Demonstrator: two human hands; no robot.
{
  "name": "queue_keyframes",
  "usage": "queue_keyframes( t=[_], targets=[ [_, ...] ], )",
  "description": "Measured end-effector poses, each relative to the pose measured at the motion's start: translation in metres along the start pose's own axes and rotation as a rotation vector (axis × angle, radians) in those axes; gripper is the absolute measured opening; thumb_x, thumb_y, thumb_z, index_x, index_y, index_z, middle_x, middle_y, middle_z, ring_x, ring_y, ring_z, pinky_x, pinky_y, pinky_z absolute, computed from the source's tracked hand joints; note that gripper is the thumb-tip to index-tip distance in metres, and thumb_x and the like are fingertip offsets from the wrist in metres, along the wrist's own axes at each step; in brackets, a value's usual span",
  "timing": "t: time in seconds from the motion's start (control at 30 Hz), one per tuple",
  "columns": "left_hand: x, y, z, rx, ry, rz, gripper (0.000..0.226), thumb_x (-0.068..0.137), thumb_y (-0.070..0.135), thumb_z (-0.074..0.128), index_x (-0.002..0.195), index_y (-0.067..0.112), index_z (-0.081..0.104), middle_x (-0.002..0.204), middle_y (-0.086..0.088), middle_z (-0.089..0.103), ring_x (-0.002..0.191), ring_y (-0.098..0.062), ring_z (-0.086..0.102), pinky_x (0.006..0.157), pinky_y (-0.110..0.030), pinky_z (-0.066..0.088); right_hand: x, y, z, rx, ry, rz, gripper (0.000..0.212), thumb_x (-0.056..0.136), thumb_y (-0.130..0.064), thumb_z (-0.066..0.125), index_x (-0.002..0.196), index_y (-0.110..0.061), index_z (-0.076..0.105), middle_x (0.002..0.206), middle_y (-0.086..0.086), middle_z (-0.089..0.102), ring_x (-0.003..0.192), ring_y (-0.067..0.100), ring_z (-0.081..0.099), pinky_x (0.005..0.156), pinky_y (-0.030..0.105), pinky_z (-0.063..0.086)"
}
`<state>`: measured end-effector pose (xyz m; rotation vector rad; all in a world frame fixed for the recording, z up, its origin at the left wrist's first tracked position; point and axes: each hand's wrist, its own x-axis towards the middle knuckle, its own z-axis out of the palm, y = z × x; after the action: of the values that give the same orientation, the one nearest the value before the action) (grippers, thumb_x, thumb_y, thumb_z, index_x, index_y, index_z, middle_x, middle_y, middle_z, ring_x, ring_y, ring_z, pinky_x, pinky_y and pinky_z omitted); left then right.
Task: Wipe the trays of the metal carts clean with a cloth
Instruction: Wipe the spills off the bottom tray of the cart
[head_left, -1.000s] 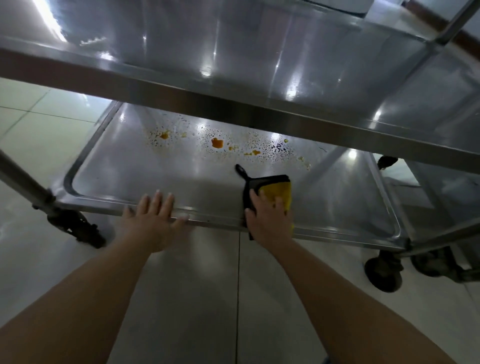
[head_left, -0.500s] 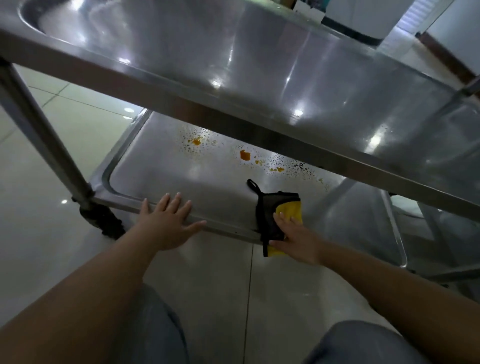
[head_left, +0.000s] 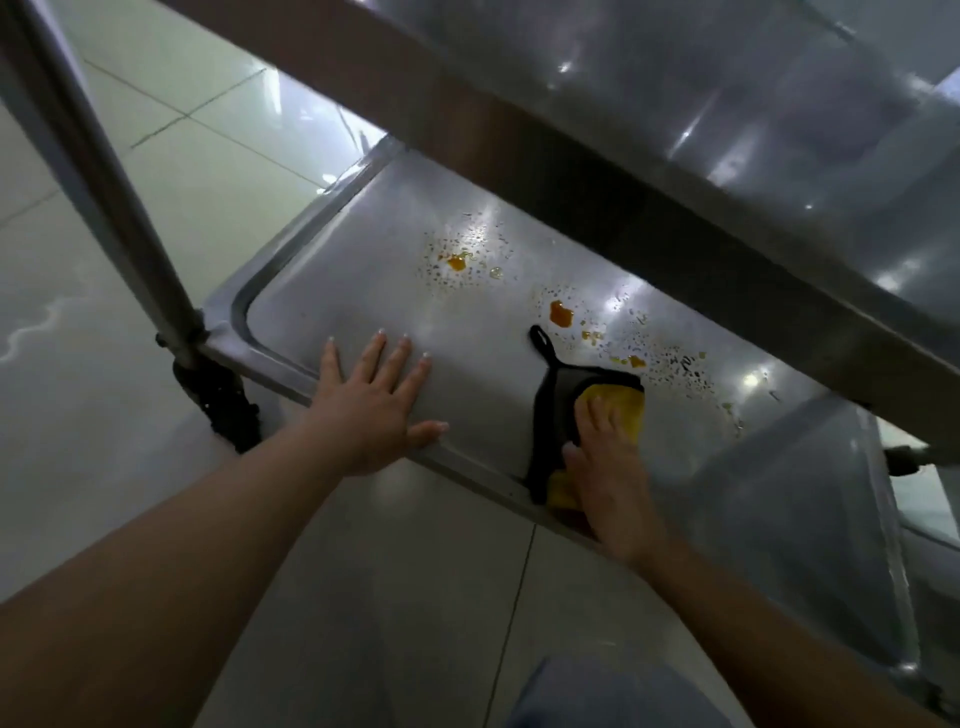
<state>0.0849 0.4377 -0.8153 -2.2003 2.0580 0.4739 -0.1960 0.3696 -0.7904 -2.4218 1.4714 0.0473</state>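
Note:
The lower tray of a steel cart lies below the upper tray. Orange blobs and dark specks of spill are scattered across its far half. A yellow cloth with a black edge and loop lies flat on the tray's near side, just short of the spill. My right hand presses down on the cloth, fingers spread over it. My left hand rests flat on the tray's front rim, fingers apart, holding nothing.
The cart's upright post and black caster stand at the left corner. The upper tray's front edge overhangs the far part of the lower one. Glossy floor tiles lie below, with my knee at the bottom.
The view has tilted and dropped closer to the lower tray. My left hand has slid forward onto the tray; my right hand now lies further over the cloth.

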Motion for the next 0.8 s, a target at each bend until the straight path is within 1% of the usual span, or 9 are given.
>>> queue_keyframes(
  t=[0.1,0.2,0.23,0.33,0.47,0.57,0.63,0.7,0.8],
  targets=[
    [-0.001,-0.001,0.006,-0.02,0.068,-0.033,0.097,0.069,0.079,-0.014,0.147,0.024,-0.02,0.158,-0.001,-0.021,0.144,-0.024,-0.022,0.111,-0.063,-0.011,0.058,-0.047,0.008,0.143,0.039,-0.112,0.065,0.096,-0.045,0.016,0.152,-0.012,0.02,0.16,0.008,0.011,0.149,0.022,0.003,0.121,0.041,0.002],
    [0.0,0.002,0.001,-0.079,0.083,-0.084,0.09,0.081,0.075,-0.005,0.151,0.019,-0.012,0.16,0.0,-0.014,0.146,-0.02,-0.018,0.114,-0.059,-0.012,0.086,-0.082,0.017,0.099,0.085,-0.199,0.052,0.104,-0.034,0.024,0.152,-0.017,0.017,0.155,-0.008,-0.003,0.139,0.003,-0.01,0.112,0.017,-0.017],
    [0.0,0.002,-0.001,-0.123,0.089,-0.113,0.084,0.087,0.071,0.001,0.151,0.018,-0.011,0.161,-0.002,-0.013,0.146,-0.02,-0.017,0.115,-0.055,-0.012,0.089,-0.083,0.017,0.071,0.077,-0.221,0.049,0.105,-0.029,0.026,0.152,-0.019,0.015,0.154,-0.01,-0.005,0.138,0.001,-0.011,0.111,0.017,-0.017],
    [-0.005,-0.014,-0.007,-0.325,0.145,-0.296,0.073,0.097,0.057,0.01,0.152,0.013,-0.007,0.16,-0.01,-0.014,0.145,-0.027,-0.02,0.115,-0.044,-0.015,0.08,-0.071,-0.004,0.038,-0.035,-0.232,0.053,0.102,-0.044,0.028,0.152,-0.031,0.015,0.16,-0.009,0.007,0.147,0.009,0.002,0.118,0.036,0.002],
    [-0.02,-0.041,-0.005,-0.179,0.163,-0.329,0.074,0.096,0.06,0.01,0.152,0.015,-0.007,0.16,-0.007,-0.015,0.145,-0.026,-0.021,0.117,-0.047,-0.014,0.074,-0.054,-0.035,0.045,0.034,-0.212,0.065,0.09,-0.052,0.037,0.15,-0.03,0.028,0.145,0.009,0.046,0.131,0.029,0.043,0.106,0.047,0.033],
    [-0.017,-0.034,-0.007,-0.109,0.14,-0.368,0.085,0.09,0.069,0.011,0.152,0.014,-0.01,0.16,-0.008,-0.015,0.146,-0.029,-0.019,0.115,-0.054,-0.012,0.092,-0.056,-0.028,-0.188,-0.025,-0.144,0.063,0.1,-0.046,0.036,0.154,-0.026,0.01,0.161,0.009,0.011,0.148,0.028,0.008,0.118,0.052,0.012],
    [-0.014,-0.032,-0.007,-0.065,0.147,-0.378,0.09,0.086,0.075,0.009,0.152,0.016,-0.011,0.16,-0.006,-0.015,0.146,-0.028,-0.018,0.112,-0.06,-0.013,0.101,-0.074,-0.007,-0.176,-0.073,-0.084,0.066,0.101,-0.047,0.03,0.154,-0.02,0.001,0.162,0.008,-0.01,0.147,0.029,-0.012,0.119,0.049,-0.003],
    [-0.012,-0.037,-0.003,-0.044,0.166,-0.383,0.095,0.082,0.079,0.007,0.151,0.018,-0.011,0.16,-0.005,-0.016,0.146,-0.027,-0.018,0.109,-0.063,-0.014,0.108,-0.101,0.013,-0.076,-0.032,-0.037,0.075,0.098,-0.056,0.03,0.153,-0.02,-0.007,0.16,0.005,-0.019,0.145,0.03,-0.022,0.117,0.045,-0.01],
    [-0.01,-0.043,0.001,-0.051,0.166,-0.373,0.095,0.082,0.079,0.012,0.151,0.018,-0.013,0.16,-0.005,-0.017,0.146,-0.027,-0.02,0.109,-0.062,-0.017,0.122,-0.143,0.025,-0.058,-0.024,-0.155,0.077,0.095,-0.06,0.032,0.152,-0.029,-0.009,0.16,0.003,-0.021,0.143,0.029,-0.026,0.115,0.045,-0.01]
  ],
)
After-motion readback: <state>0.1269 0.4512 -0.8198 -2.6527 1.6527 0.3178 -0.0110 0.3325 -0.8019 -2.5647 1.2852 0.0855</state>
